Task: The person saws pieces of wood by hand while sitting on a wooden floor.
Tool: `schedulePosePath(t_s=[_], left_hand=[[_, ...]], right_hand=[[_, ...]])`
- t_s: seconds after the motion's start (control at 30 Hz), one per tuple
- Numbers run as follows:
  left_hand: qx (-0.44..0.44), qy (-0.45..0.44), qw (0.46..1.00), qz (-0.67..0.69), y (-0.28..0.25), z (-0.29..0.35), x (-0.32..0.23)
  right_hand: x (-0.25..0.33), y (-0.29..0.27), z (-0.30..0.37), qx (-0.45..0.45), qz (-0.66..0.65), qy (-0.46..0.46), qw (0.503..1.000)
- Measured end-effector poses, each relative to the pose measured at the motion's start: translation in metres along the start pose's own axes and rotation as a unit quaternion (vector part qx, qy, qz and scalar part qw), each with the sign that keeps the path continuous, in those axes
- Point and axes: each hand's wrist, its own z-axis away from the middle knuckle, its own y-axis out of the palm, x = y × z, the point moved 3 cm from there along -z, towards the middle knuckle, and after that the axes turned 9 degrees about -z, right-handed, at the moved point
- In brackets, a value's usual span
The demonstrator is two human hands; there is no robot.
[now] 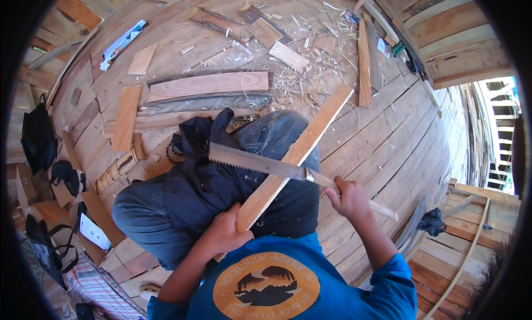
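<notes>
A long pale wooden strip (313, 132) slants across my lap, its far end up over the floor. My left hand (224, 232) is closed round its near end. In my right hand (350, 198) is the wooden handle of a handsaw (249, 160). The saw's toothed blade crosses the strip and points left, its teeth toward me; whether they bite into the wood I cannot tell. Under both lies a dark cloth (202, 170), draped over my jeans.
Curled shavings (299, 92) and several offcuts litter the plank floor ahead. A bark-edged board (210, 86) lies beyond my knees, a narrow plank (127, 117) left of it. Cardboard boxes (91, 217) and a black bag (39, 134) are at the left. Upright planks (364, 62) stand far right.
</notes>
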Motion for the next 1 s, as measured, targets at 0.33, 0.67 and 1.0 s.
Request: schedulePosePath(t_s=[0.33, 0.67, 1.0], left_hand=[[0.066, 0.023, 0.981, 0.180, 0.009, 0.000, -0.001], [0.141, -0.042, 0.944, 0.295, 0.008, 0.003, -0.017], [0.193, -0.056, 0.906, 0.373, 0.012, 0.003, -0.013]], right_hand=[[-0.019, -0.018, -0.025, -0.086, 0.034, -0.048, 0.995], [0.015, -0.014, -0.018, -0.042, 0.056, -0.045, 0.997], [-0.008, -0.035, -0.042, -0.084, 0.109, -0.078, 0.987]])
